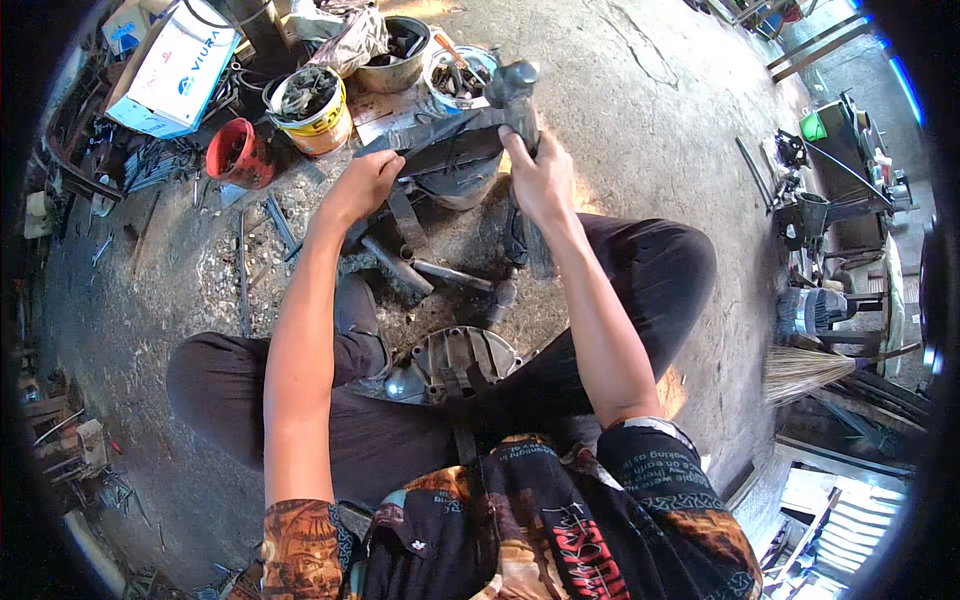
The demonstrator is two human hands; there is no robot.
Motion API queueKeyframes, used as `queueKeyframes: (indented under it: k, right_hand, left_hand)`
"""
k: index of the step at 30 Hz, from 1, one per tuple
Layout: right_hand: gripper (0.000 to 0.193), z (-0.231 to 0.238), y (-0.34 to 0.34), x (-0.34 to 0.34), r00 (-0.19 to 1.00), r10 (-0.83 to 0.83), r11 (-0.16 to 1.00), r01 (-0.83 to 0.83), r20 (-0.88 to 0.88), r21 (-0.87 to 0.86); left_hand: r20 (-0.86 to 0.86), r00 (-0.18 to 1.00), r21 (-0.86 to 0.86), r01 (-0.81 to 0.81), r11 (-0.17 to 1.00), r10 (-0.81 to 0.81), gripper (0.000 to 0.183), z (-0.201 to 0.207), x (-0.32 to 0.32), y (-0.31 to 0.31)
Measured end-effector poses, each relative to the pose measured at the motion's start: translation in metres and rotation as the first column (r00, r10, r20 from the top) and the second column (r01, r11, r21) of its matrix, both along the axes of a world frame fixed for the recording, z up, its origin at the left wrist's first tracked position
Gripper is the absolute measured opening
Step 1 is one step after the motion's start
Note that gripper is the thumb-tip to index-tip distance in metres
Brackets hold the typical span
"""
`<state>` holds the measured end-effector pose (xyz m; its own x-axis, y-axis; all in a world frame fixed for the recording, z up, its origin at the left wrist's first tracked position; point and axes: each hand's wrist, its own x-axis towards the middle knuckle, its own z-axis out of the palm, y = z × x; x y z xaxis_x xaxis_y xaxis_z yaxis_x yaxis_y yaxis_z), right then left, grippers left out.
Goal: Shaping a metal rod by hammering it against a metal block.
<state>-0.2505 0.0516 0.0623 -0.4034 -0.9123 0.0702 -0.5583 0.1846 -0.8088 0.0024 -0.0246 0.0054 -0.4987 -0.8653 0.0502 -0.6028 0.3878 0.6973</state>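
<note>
My left hand (pixel 365 185) is closed on the left end of a dark flat metal piece (pixel 450 150). The piece lies across a dark block-like support (pixel 460 185) in front of my bent legs. A hammer (pixel 513 85) with a thick metal head points away from me, and my right hand (pixel 541 180) is wrapped round its handle. My right thumb sits close to the metal piece's right end; I cannot tell whether it touches. Short metal tubes (pixel 398 265) and a round-ended metal tool (pixel 500 298) lie nearer my legs.
A ribbed metal casting (pixel 462 358) rests between my legs. Beyond my left hand stand a red bucket (pixel 240 153), a yellow-and-white bucket (pixel 312 112) and other scrap-filled pails. A white-and-blue carton (pixel 175 70) is at the far left. Straw bristles (pixel 800 375) and a cluttered bench (pixel 850 160) line the right.
</note>
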Motion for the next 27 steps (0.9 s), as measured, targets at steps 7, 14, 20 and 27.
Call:
queueKeyframes:
  k: [7,14,20,27]
  right_hand:
    - [0.048,0.025,0.006,0.011,0.999,-0.026,0.996,0.028,0.035,-0.080]
    - [0.055,0.014,0.000,0.014,0.979,0.023,0.976,0.023,-0.204,0.219]
    - [0.064,-0.026,-0.008,-0.015,0.994,-0.041,0.992,0.029,0.101,0.121]
    - [0.065,-0.019,-0.007,-0.017,1.000,-0.018,0.996,0.019,-0.009,0.092]
  left_hand:
    - [0.051,0.999,0.002,0.008,1.000,-0.008,0.036,-0.002,0.002,-0.004]
    - [-0.066,0.996,-0.085,0.051,0.995,-0.057,0.034,-0.003,0.000,-0.002]
    - [0.118,0.991,0.017,-0.063,0.998,0.061,0.037,0.009,-0.001,0.006]
    - [0.098,0.994,0.040,-0.058,0.998,0.054,0.041,0.007,-0.005,0.007]
